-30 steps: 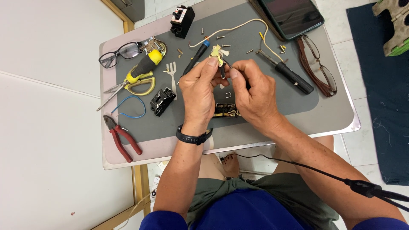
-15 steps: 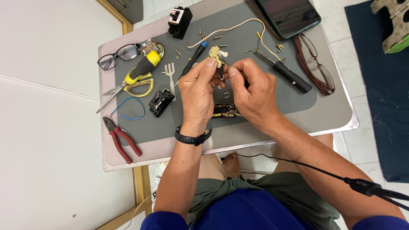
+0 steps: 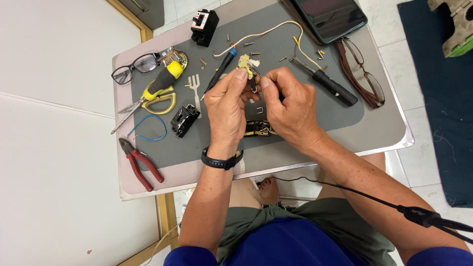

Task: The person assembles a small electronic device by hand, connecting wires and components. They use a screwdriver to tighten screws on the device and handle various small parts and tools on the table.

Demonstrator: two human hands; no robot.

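Observation:
My left hand point(image 3: 227, 106) pinches a small cream and brass switch part point(image 3: 245, 64) above a grey mat point(image 3: 276, 39). My right hand point(image 3: 289, 106) meets it from the right, its thumb and fingers pinching a thin dark metal piece point(image 3: 253, 84) that hangs from the same part. Under the hands lies an opened black and brass mechanism point(image 3: 257, 128) with a small wire staple point(image 3: 259, 109) beside it. A blue-tipped screwdriver point(image 3: 220, 71) lies just left of my left hand. A black wristband sits on my left wrist.
On the small table point(image 3: 394, 123): red-handled pliers point(image 3: 139, 161), a blue wire loop point(image 3: 148, 129), yellow scissors point(image 3: 160, 101), a black switch block point(image 3: 185, 119), another black block point(image 3: 204, 25), two pairs of glasses, a cream cable point(image 3: 266, 33), a black-handled tool point(image 3: 330, 86), a tablet point(image 3: 331, 15), loose screws.
Both hands have stayed together over the mat, with small finger shifts on the switch part. The view has drifted slightly.

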